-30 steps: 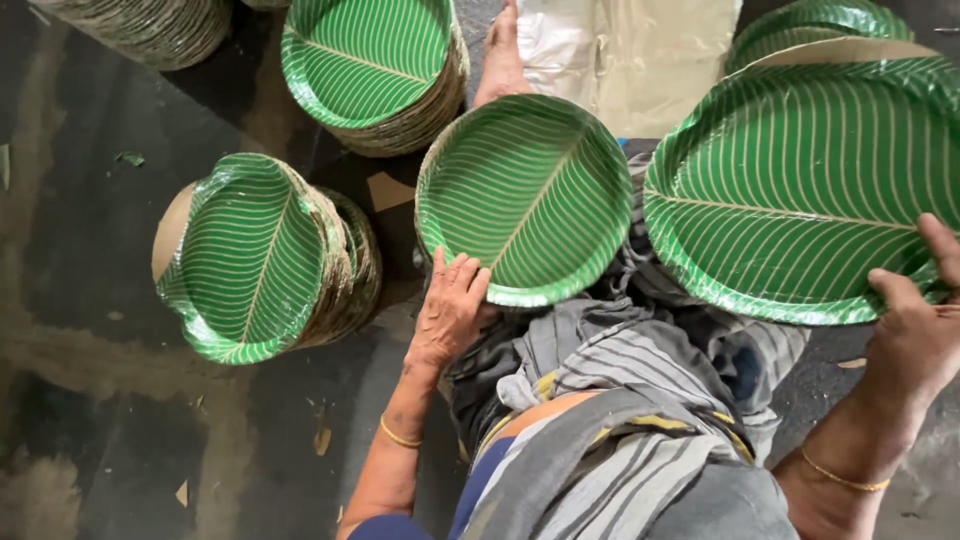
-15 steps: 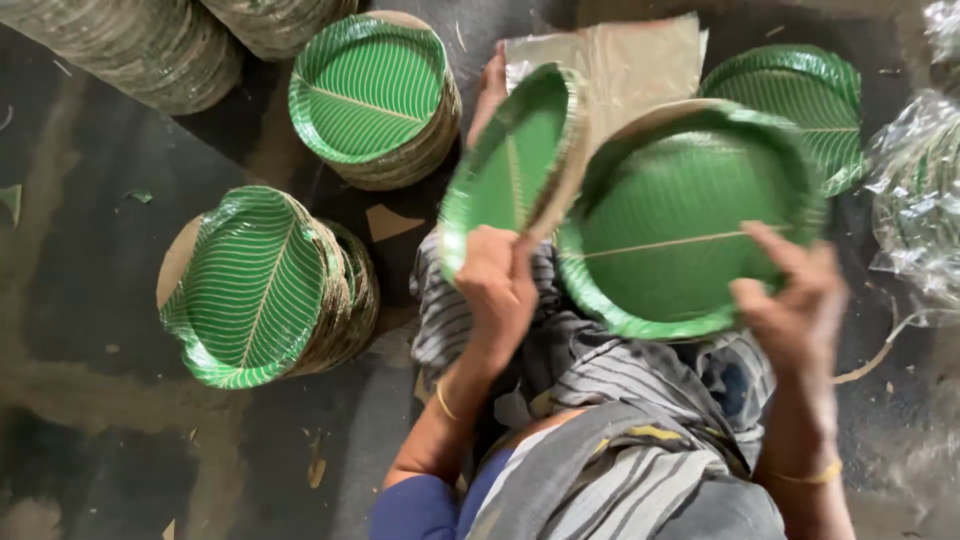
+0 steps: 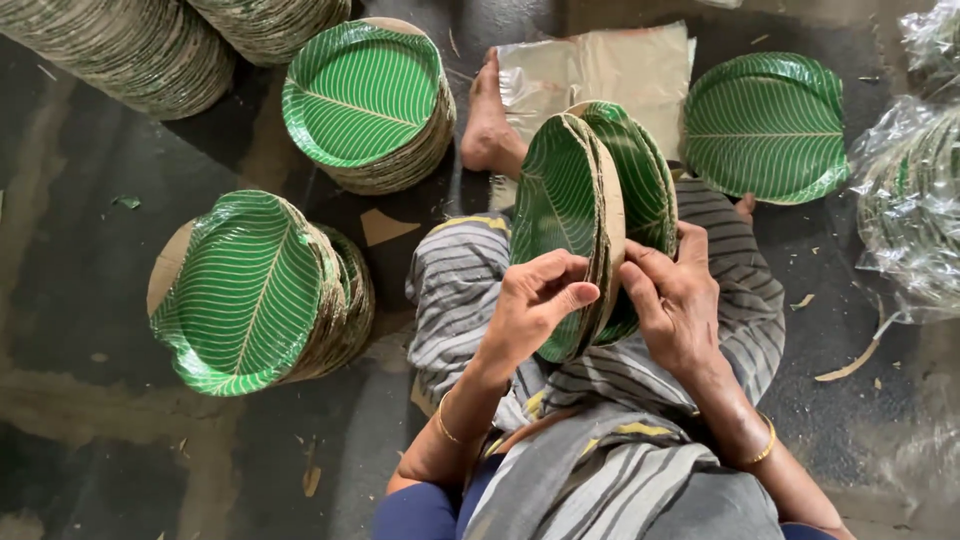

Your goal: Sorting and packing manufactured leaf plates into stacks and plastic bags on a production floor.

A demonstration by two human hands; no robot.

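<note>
Our left hand (image 3: 535, 300) and right hand (image 3: 675, 300) pinched a small bundle of green leaf-print paper plates (image 3: 590, 215) on edge above our lap, fingers closed on its lower rims. We judged that squaring those rims mattered before adding it to the floor stacks (image 3: 365, 100).

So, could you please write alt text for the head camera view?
A seated person's left hand and right hand hold a small stack of green leaf-patterned paper plates on edge over their lap. More plate stacks sit on the dark floor.
</note>
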